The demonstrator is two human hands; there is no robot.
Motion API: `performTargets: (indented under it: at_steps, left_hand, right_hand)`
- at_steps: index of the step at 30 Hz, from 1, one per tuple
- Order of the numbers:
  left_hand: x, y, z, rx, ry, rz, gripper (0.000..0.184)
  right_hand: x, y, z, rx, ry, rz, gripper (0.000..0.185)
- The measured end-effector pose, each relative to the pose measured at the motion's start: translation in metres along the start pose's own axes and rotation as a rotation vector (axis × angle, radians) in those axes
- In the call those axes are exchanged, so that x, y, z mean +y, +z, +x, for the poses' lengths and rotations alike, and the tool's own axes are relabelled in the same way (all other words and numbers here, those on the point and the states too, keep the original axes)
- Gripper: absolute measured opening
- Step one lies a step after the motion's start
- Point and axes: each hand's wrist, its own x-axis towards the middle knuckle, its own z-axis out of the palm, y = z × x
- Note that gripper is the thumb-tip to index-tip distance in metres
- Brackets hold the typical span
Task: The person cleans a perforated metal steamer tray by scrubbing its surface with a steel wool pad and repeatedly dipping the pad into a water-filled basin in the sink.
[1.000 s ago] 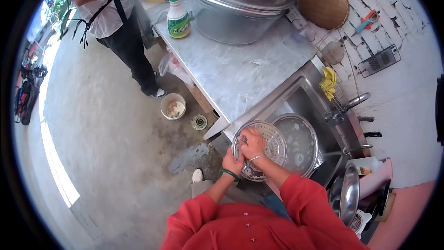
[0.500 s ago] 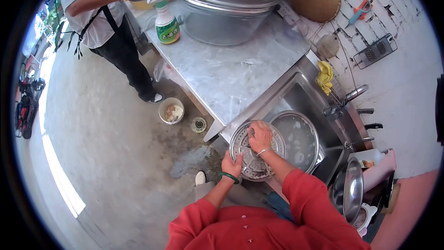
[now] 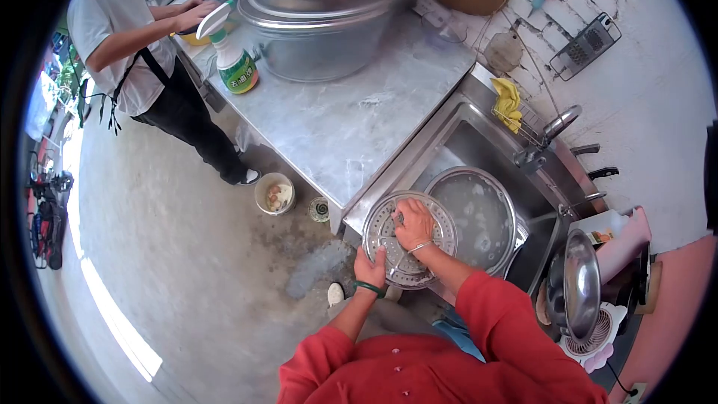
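Evidently hands apart: left hand (image 3: 370, 266) clamped on holed metal plate's (image 3: 386, 229) eight-o'clock rim, right hand (image 3: 413, 224) pressed mid-plate, its grip unclear, water-filled basin (image 3: 477, 213) just beside at two o'clock.

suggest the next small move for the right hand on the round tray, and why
The right hand could probably work the small dark scourer toward the edge nearest the person: dark marks seem to show there on the perforated tray, the hand is pressed higher on its face, and the left hand already holds the rim.
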Motion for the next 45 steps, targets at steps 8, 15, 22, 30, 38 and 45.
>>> performTargets:
  at_steps: [8,15,22,30,38,45]
  left_hand:
    - [0.01,-0.007,-0.004,-0.041,-0.118,0.025,0.029]
    - [0.015,-0.002,-0.036,0.11,-0.349,-0.365,0.029]
    - [0.018,-0.012,-0.054,-0.614,-0.834,-0.411,0.036]
    - [0.036,-0.047,-0.001,-0.326,-0.448,-0.119,0.044]
    - [0.009,-0.04,0.017,-0.257,-0.211,0.226,0.04]
    - [-0.007,-0.021,0.002,-0.064,-0.187,-0.09,0.038]
  right_hand:
    - [0.056,-0.01,0.04,-0.038,0.073,-0.162,0.012]
    - [0.041,-0.018,0.027,0.143,0.396,0.439,0.013]
    - [0.007,-0.013,-0.01,0.016,0.097,0.218,0.016]
    - [0.0,-0.015,-0.014,-0.046,-0.161,0.311,0.015]
    - [-0.04,-0.006,-0.039,-0.132,-0.318,0.244,0.013]
    - [-0.022,0.019,0.013,0.028,-0.262,0.07,0.012]
